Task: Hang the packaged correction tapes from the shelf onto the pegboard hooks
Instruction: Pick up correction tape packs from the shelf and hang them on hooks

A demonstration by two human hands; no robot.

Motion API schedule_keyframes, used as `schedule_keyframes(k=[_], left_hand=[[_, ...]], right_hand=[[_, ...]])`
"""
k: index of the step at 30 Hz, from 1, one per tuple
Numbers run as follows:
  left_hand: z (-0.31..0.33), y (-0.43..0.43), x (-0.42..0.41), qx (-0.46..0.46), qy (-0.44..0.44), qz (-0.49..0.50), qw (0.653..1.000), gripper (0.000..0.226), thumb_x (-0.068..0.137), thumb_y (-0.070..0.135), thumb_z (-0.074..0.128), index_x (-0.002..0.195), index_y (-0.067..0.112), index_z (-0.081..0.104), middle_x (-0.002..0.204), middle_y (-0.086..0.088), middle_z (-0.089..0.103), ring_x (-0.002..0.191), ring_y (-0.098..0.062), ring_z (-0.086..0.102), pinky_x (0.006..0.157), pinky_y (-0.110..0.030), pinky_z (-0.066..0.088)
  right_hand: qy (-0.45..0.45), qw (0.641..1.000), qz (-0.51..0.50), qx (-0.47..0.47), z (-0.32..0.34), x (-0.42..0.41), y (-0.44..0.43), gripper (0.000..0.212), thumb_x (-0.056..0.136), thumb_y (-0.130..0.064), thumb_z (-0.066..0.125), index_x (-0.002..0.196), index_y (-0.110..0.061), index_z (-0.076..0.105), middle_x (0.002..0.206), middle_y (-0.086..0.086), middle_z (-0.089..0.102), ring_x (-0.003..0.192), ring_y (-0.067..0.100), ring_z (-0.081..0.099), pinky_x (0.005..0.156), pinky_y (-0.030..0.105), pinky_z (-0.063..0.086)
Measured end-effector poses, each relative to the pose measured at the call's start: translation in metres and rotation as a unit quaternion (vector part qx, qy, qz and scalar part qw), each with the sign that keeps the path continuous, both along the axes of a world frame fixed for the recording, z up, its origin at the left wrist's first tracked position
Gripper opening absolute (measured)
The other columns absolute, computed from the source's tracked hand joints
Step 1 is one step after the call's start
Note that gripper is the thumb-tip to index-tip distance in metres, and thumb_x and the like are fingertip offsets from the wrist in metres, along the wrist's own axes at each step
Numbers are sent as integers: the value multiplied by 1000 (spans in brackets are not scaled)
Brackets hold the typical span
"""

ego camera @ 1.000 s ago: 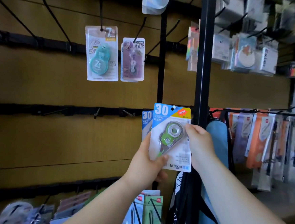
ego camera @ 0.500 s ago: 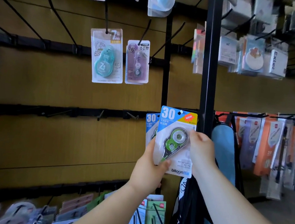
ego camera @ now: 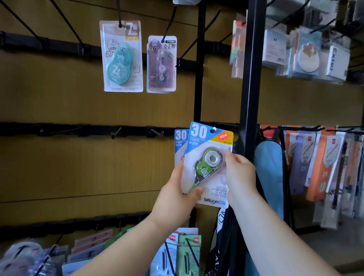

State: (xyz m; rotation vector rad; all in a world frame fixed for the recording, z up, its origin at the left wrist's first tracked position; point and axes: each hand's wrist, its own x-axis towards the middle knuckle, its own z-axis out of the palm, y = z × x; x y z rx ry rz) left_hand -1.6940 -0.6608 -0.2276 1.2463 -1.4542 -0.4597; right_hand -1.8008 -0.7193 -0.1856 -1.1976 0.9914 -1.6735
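Head view onto a brown pegboard (ego camera: 49, 97) with black hook rails (ego camera: 46, 128), racks (ego camera: 303, 127) at right. Hanging upper center: teal pack (ego camera: 121, 55), purple pack (ego camera: 161, 64). Black pole (ego camera: 251, 78) just right of the tape pack (ego camera: 205, 159), held upright mid-frame, pinched by left hand (ego camera: 176, 196) below, right hand (ego camera: 241, 175) beside. Same grips as half a second ago.

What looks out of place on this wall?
Nothing looks damaged or spilled. Only the front pack, which is being held, sits slightly askew and overlaps a matching pack behind it.
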Motion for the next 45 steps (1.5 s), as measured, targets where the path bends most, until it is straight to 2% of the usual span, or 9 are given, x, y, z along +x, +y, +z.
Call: schedule_keyframes(k=[8,15,20,25,29,33,37,41,45], left_hand=[[-6,-28,6,34,27,0,999,65,91,15,48,143,35,14,87,11,54,50,-11,48,40,-16,45],[-13,-77,14,48,61,31,997,68,90,16,47,143,37,10,85,16,54,76,-21,54,75,-40,52],[-20,-97,10,57,76,45,994,67,92,17,44,143,34,4,79,12,51,78,-24,55,83,-44,51],[-31,-106,9,69,91,56,992,59,92,16,43,141,33,14,84,4,56,77,-30,56,83,-45,52],[-41,-97,12,92,80,75,990,61,94,20,42,145,25,9,91,-3,57,95,-34,61,87,-43,51],[-51,-70,20,96,64,93,989,52,95,19,41,142,22,20,69,7,49,75,-24,56,75,-35,48],[-81,-6,28,71,87,38,993,20,95,16,40,112,22,51,74,7,54,55,-4,53,60,-21,45],[-144,78,37,120,123,23,985,29,93,8,44,74,25,57,50,8,59,43,3,50,51,-11,43],[-239,130,56,238,111,66,963,31,92,5,45,68,21,56,42,12,59,40,3,49,49,-12,41]], right_hand=[[-7,1000,-4,1,-1,19,-24,16,94,-16,44,94,-10,58,64,-2,47,56,11,38,58,27,34],[-4,999,-41,-21,-3,43,-67,28,92,-10,43,109,2,61,89,9,54,83,21,46,73,27,35],[3,998,-48,-34,-6,49,-88,27,91,-12,46,108,0,62,91,9,57,85,21,51,75,28,39],[5,997,-69,-45,-15,50,-92,26,91,-17,47,109,-2,58,95,8,56,86,19,49,77,28,38],[51,993,-88,-66,-35,55,-79,37,90,-20,51,124,-7,48,122,12,56,109,25,53,98,39,43],[136,981,-116,-79,-44,47,-58,45,90,-19,51,133,-8,41,137,15,44,126,29,41,105,36,32],[165,974,-104,-117,-60,36,-28,32,90,-15,51,119,-3,52,123,17,54,116,31,48,102,36,38],[192,974,-4,-118,-100,28,29,11,91,-10,48,90,-14,58,87,7,59,85,20,54,60,8,40],[254,956,135,-50,-167,33,81,29,89,-9,49,68,-28,52,70,-6,59,69,11,54,72,25,43]])
